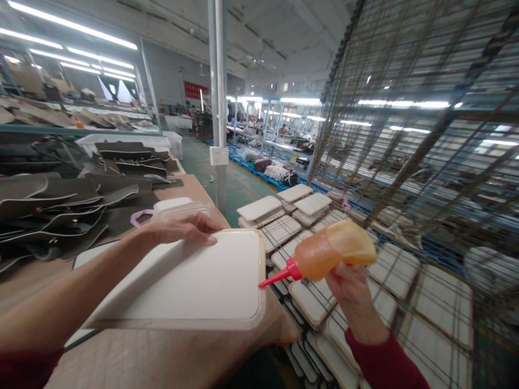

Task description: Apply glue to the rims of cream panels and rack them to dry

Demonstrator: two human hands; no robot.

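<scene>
My left hand (184, 228) grips the far edge of a white panel (198, 286) with rounded corners and a pale rim, its thumb lying on the white face. The panel is tilted above the brown work table (133, 356). In my right hand (351, 292) is a squeeze bottle (324, 251) of amber liquid, tipped on its side. Its red nozzle (279, 276) points left, and the tip is at the rim on the panel's right side. A shiny wet-looking streak runs along that rim above the tip.
White panels (393, 267) lie on wire racks (279, 232) at the right, beside a tall raised wire grid (405, 108). Dark grey sheet pieces (68, 200) are heaped at the left. A lidded clear container (182, 209) and a metal post (219, 108) stand ahead.
</scene>
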